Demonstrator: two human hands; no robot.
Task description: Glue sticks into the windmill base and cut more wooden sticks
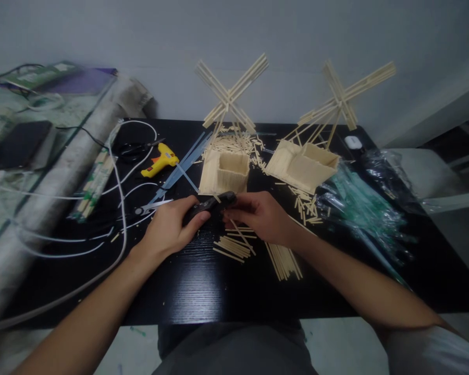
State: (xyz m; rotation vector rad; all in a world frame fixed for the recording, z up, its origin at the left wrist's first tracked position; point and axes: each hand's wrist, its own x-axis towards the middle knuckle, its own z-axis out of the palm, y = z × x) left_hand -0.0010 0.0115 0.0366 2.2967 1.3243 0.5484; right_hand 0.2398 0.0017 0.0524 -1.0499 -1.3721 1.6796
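Right hand (268, 216): thumb and fingers pinched on a thin wooden stick (242, 237) that slants down toward the tabletop, its top close to the tool's head.
Left hand (168, 224): wrapped around a black hand tool (203, 207), pliers or a cutter by its shape; whether its jaws bite the stick, I cannot tell.
Short sticks (232, 247): laid side by side just below the right hand's fingers, loose and not yet joined to anything.
Longer sticks (283, 261): below the right hand's wrist, also loose.
Left windmill (229, 101): directly beyond both hands; crossed blades, legs and base all joined, apparently near complete.
Right windmill (340, 101): beyond the right hand and to its right, built to much the same stage.
Stick boxes: an open-topped left box (231, 183) just beyond the hands and a right box (310, 171) farther off; inner walls show in both.
Offcuts (230, 145): heaped behind the left box, suggesting much cutting done.
Glue gun (160, 160): beyond the left hand, lying on its side.
Plastic-wrapped pack (97, 179): left of the left hand, holding pale sticks, likely spare stock.
Plastic wrappers (359, 203): right of the right hand, crumpled; contents unclear.
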